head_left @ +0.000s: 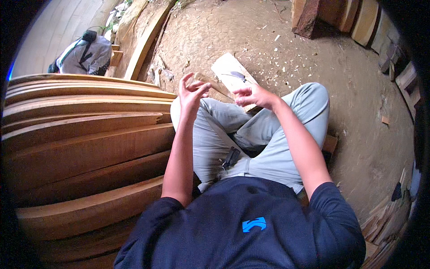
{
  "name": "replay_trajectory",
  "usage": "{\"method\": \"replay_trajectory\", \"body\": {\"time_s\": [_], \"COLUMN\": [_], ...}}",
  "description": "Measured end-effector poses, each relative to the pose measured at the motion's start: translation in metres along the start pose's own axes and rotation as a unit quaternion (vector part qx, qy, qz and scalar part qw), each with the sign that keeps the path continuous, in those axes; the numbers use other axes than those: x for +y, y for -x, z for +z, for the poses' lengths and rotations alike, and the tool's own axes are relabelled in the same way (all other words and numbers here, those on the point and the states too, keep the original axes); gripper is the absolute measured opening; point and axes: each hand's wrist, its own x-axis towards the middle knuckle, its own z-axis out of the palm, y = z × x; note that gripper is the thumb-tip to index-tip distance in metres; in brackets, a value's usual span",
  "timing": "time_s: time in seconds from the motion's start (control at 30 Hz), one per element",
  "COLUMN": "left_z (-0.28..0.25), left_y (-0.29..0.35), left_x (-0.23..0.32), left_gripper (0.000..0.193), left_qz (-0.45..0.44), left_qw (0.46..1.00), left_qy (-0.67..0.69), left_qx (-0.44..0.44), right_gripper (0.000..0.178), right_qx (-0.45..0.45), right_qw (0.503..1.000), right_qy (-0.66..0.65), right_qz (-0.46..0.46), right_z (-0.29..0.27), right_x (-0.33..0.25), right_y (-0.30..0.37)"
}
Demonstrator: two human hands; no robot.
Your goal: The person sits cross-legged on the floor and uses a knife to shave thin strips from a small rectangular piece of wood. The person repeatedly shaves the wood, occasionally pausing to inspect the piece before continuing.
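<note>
My left hand (pixel 191 96) is raised over my left knee, its thumb and fingers bent around the broad end of a tapered brown piece of wood (pixel 216 86). Toward the narrow end, my right hand (pixel 256 96) has its fingers curled in, and the tip of the wood meets them. Just beyond the hands, a pale flat board (pixel 228 66) lies on the ground. On it rests a knife (pixel 234 75) with a dark curved shape. The part of the board nearest me is hidden behind my right hand.
Long stacked planks (pixel 89 143) fill my left side. Wood chips (pixel 273 65) are scattered over the dirt floor (pixel 358 134). Thick timber blocks (pixel 306 18) stand at the far right. A grey backpack (pixel 87 54) sits beyond the planks, and a narrow beam (pixel 145 42) lies beside it.
</note>
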Motion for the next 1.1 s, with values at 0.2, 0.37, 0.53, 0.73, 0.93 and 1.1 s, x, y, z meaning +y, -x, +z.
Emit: {"method": "replay_trajectory", "body": {"time_s": [0.2,0.37,0.53,0.73,0.93,1.1], "left_z": [0.032,0.057,0.057,0.057,0.056,0.053], "left_y": [0.014,0.045,0.043,0.042,0.039,0.036], "left_x": [-0.055,-0.066,-0.066,-0.061,-0.061,-0.063], "left_gripper": [0.049,0.049,0.045,0.038,0.032,0.026], "left_qz": [-0.067,-0.134,-0.142,-0.122,-0.133,-0.142], "left_qw": [0.996,0.981,0.982,0.988,0.988,0.987], "left_qy": [0.048,0.054,0.054,0.024,0.033,0.027], "left_qx": [-0.041,-0.125,-0.112,-0.095,-0.070,-0.074], "right_gripper": [0.031,0.024,0.025,0.037,0.039,0.042], "right_qx": [-0.006,0.044,0.085,0.085,0.104,0.098], "right_qw": [0.999,0.998,0.994,0.986,0.985,0.990], "right_qy": [-0.041,-0.054,-0.054,-0.137,-0.127,-0.093], "right_qz": [-0.014,0.000,-0.037,-0.030,-0.050,-0.043], "right_z": [0.015,0.006,0.012,0.014,0.013,0.012], "right_x": [0.021,0.025,0.021,0.011,0.010,0.006], "right_y": [-0.011,-0.009,-0.009,-0.005,-0.005,-0.002]}}
